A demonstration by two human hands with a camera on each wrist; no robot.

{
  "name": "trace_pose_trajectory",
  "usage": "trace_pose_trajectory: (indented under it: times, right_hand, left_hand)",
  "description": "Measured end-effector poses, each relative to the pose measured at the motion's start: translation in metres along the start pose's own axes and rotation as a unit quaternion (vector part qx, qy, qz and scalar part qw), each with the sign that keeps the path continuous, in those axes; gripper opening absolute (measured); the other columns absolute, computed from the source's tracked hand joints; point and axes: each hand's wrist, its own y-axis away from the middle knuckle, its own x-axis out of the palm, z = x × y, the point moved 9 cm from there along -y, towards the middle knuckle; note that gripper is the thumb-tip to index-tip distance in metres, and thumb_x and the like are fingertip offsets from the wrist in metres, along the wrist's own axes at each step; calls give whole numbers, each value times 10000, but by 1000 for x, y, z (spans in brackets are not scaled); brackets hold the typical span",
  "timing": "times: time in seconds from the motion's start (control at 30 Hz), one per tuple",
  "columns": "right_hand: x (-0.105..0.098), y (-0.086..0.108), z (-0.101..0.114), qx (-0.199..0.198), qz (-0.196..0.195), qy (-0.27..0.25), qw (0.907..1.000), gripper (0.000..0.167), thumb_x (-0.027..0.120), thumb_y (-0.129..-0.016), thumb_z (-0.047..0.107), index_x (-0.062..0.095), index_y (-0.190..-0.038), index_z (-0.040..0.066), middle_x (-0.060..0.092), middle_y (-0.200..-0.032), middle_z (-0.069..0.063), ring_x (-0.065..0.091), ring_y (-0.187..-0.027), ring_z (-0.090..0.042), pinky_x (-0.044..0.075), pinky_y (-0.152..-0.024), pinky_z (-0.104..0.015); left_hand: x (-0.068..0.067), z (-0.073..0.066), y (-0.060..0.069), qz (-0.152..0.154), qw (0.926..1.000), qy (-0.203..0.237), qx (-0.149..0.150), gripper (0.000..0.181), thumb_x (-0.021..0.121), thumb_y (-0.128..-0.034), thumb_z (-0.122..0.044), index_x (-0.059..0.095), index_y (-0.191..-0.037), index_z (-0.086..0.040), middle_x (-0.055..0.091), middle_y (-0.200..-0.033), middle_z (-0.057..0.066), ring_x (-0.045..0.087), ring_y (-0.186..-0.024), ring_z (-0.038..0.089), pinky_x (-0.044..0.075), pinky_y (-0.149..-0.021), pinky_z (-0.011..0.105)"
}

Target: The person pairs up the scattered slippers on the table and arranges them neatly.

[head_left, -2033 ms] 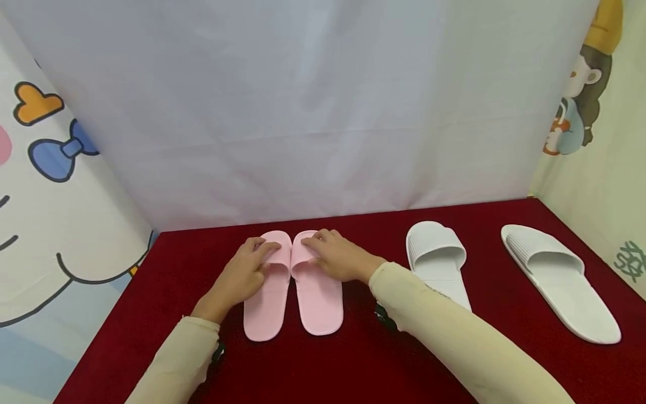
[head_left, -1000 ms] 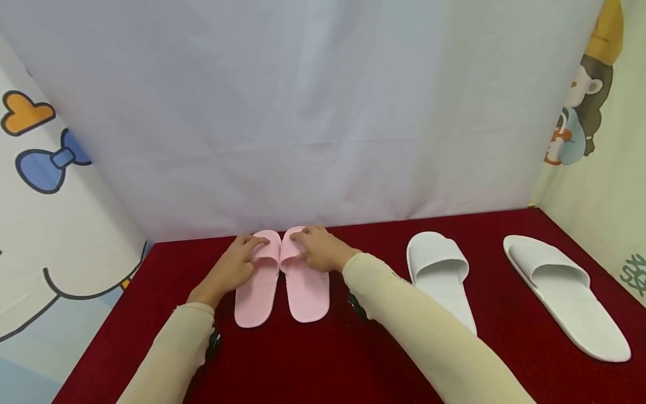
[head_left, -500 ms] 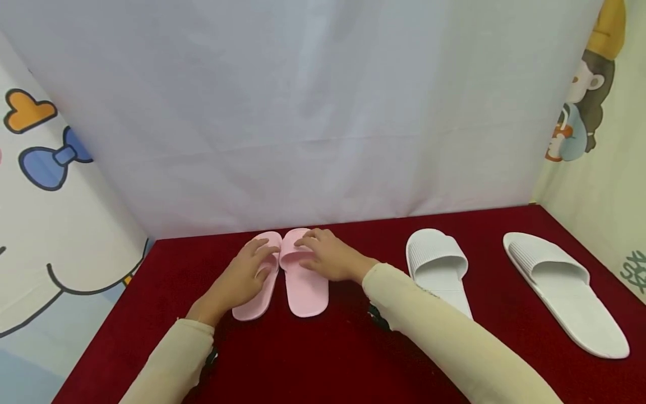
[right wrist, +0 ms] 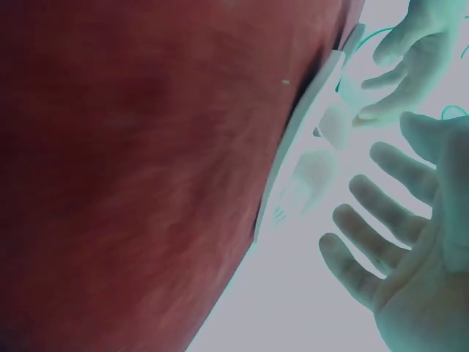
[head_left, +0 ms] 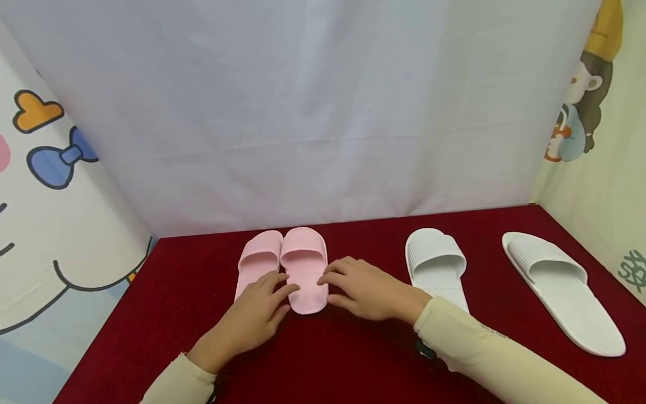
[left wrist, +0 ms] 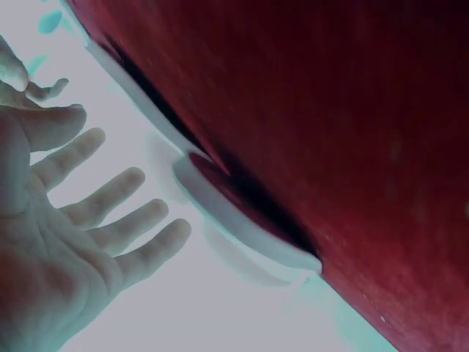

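Two pink slippers lie side by side on a dark red cloth, their toe ends touching. The left slipper (head_left: 261,252) is partly hidden at its heel by my left hand (head_left: 252,317), whose fingers are spread over the slippers' lower part. Beside the right slipper (head_left: 304,264), my right hand (head_left: 370,289) reaches in from the right, fingertips over its edge. Neither hand holds anything. In the left wrist view the left hand (left wrist: 80,235) has its fingers apart, clear of the slippers; in the right wrist view the right hand (right wrist: 410,235) is likewise spread.
Two white slippers lie on the right: the nearer one (head_left: 439,269) partly behind my right forearm, the other (head_left: 565,292) slanting near the cloth's right edge. A pale curtain (head_left: 303,112) hangs behind the red cloth (head_left: 323,370), with printed panels at both sides.
Both hands have let go of the pink slippers' straps and drawn back toward me, the right hand also moving right. Earlier, the pink slippers shifted slightly toward the curtain under the hands.
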Motion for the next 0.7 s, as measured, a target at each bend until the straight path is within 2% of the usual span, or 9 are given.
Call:
trace_pose_trajectory:
  times: [0.17, 0.33, 0.47, 0.57, 0.7]
  right_hand:
    - [-1, 31, -1, -77, -49, 410, 9991, 346, 560, -1005, 378, 609, -1311, 223, 586, -1321, 13, 531, -1257, -195, 452, -1028, -418]
    - [-12, 63, -9, -169, -244, 843, 9960, 342, 568, -999, 387, 620, -1294, 221, 590, -1298, 10, 544, -1231, -197, 467, -1003, -416]
    - [-25, 94, -31, -30, -418, 1047, 9936, 318, 591, -990, 357, 638, -1267, 207, 605, -1268, 13, 564, -1207, -192, 484, -982, -428]
    - [-33, 117, -52, 193, -552, 1151, 9916, 304, 616, -977, 331, 650, -1249, 199, 619, -1240, 22, 585, -1171, -186, 500, -953, -430]
    - [-46, 143, -78, 399, -862, 1298, 9870, 282, 659, -949, 280, 667, -1218, 196, 635, -1197, 34, 604, -1119, -185, 510, -903, -421]
  left_hand:
    - [1, -17, 5, 69, 9998, -134, 125, 298, 704, -899, -172, 656, -1194, -170, 623, -1194, 62, 582, -1181, 247, 524, -879, 466]
    - [0, -34, 0, -18, 9997, -180, 188, 291, 696, -901, -188, 660, -1189, -176, 640, -1141, 13, 602, -1137, 216, 525, -873, 430]
    - [6, -53, -9, 142, 9991, -228, 315, 294, 669, -923, -214, 647, -1215, -194, 642, -1152, -7, 595, -1130, 194, 516, -878, 407]
    - [12, -65, -16, 358, 9978, -363, 426, 291, 640, -946, -245, 641, -1235, -212, 638, -1174, -19, 582, -1148, 181, 508, -874, 394]
    - [17, -80, -28, 467, 9956, -603, 547, 287, 603, -972, -282, 639, -1252, -230, 641, -1182, -24, 584, -1151, 172, 500, -872, 376]
